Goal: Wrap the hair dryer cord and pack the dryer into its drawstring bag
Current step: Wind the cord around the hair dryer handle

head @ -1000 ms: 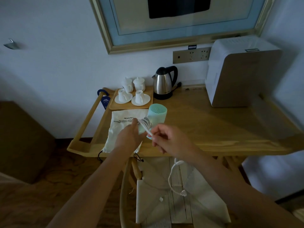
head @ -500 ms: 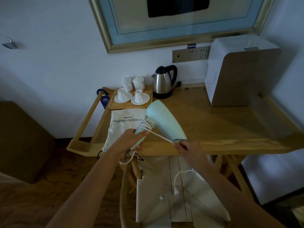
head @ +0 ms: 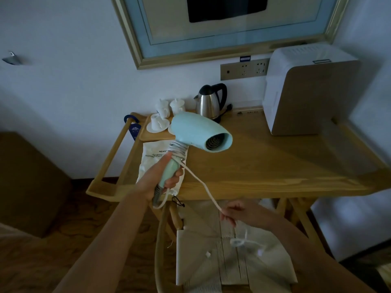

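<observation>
Several turns of white cord (head: 178, 149) already sit coiled around the top of the handle, so you're mid-wrap, not yet at the bag. Your left hand (head: 157, 182) grips the lower handle of the mint hair dryer (head: 195, 132), fingers curled round it, holding it up over the table with the nozzle aimed toward 3 o'clock. From the coils the free cord runs down toward 5 o'clock to your right hand (head: 237, 211), which pinches it between thumb and fingertips below the table edge (head: 254, 190). Past that pinch the remaining cord drops to the plug (head: 259, 252), blurred, dangling over the chair seat (head: 232, 269).

My read on doing this step well: keep that line taut as you carry it round, and lay each new turn just beside the previous one, working down the handle, so the coils don't heap up and slide. Let the cord slip through your right fingers rather than releasing and regrabbing. Shift your left grip lower if the coils reach your fingers. Watch the swinging plug near the chair.

The drawstring bag (head: 156, 159) lies flat on the table at 7 o'clock from the dryer body, partly hidden behind your left hand, its black drawstring (head: 177, 201) hanging off the near edge. The kettle (head: 209, 102) and cups (head: 157, 122) stand behind at 12 o'clock, so keep the dryer clear of them.
</observation>
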{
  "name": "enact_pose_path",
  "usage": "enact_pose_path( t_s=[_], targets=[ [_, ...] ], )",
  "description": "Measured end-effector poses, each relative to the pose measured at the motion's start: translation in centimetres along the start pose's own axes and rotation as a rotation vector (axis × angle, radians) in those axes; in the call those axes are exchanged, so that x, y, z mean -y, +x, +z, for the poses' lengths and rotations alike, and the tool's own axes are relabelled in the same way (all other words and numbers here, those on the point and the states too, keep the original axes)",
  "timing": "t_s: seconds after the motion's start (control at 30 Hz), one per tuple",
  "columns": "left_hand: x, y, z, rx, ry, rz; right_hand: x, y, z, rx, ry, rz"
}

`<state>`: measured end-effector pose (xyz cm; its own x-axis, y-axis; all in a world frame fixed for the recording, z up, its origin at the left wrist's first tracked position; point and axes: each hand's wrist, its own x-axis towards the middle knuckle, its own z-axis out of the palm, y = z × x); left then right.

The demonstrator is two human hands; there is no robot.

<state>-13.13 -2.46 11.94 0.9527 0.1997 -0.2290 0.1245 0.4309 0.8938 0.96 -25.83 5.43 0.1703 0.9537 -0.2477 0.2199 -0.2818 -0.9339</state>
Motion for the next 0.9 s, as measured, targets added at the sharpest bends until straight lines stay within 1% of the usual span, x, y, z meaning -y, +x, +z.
enact_pose_path(
  t_s=[0.03, 0.1, 0.13, 0.2, 0.27, 0.33, 0.43, 0.53, 0.67, 0.7, 0.8, 0.83, 0.9],
  targets=[
    [-0.2, -0.5, -0.3, 0.083, -0.003, 0.023, -0.4, 0.0, -0.3, -0.030, -0.009, 0.021],
    [-1.1, -1.2, -0.6, 0.226, 0.061, 0.050, -0.9, 0.6, -1.6, -0.173, -0.058, 0.071],
    [-1.7, -1.6, -0.4, 0.276, 0.155, 0.056, -0.8, 1.2, -2.4, -0.267, -0.088, 0.120],
    [-3.1, -2.2, 0.2, 0.344, 0.430, 0.047, -0.1, 2.8, -4.3, -0.403, -0.087, 0.203],
    [-4.2, -2.4, 1.2, 0.352, 0.747, -0.012, 1.3, 4.2, -6.2, -0.488, -0.105, 0.226],
    [-4.5, -2.3, 2.3, 0.310, 1.018, -0.102, 3.3, 4.8, -7.6, -0.517, -0.194, 0.171],
    [-3.3, -1.8, 4.0, 0.290, 1.186, -0.235, 6.9, 4.9, -8.4, -0.514, -0.362, 0.108],
    [-1.5, -1.4, 5.4, 0.238, 1.309, -0.263, 9.9, 5.5, -7.3, -0.489, -0.529, 0.083],
    [1.4, -0.1, 6.4, 0.143, 1.521, -0.257, 13.7, 5.3, -4.2, -0.558, -0.756, -0.014],
    [2.0, 0.2, 6.2, 0.090, 1.535, -0.260, 14.5, 4.8, -3.4, -0.573, -0.844, -0.059],
    [2.8, 0.8, 4.8, -0.127, 1.438, -0.318, 15.5, 2.8, -1.1, -0.552, -1.060, -0.214],
    [2.9, 1.1, 4.2, -0.203, 1.427, -0.337, 15.2, 2.2, -0.3, -0.526, -1.078, -0.241],
    [2.8, 1.4, 3.1, -0.342, 1.402, -0.348, 13.8, 1.3, 1.1, -0.491, -1.034, -0.249]
  ],
)
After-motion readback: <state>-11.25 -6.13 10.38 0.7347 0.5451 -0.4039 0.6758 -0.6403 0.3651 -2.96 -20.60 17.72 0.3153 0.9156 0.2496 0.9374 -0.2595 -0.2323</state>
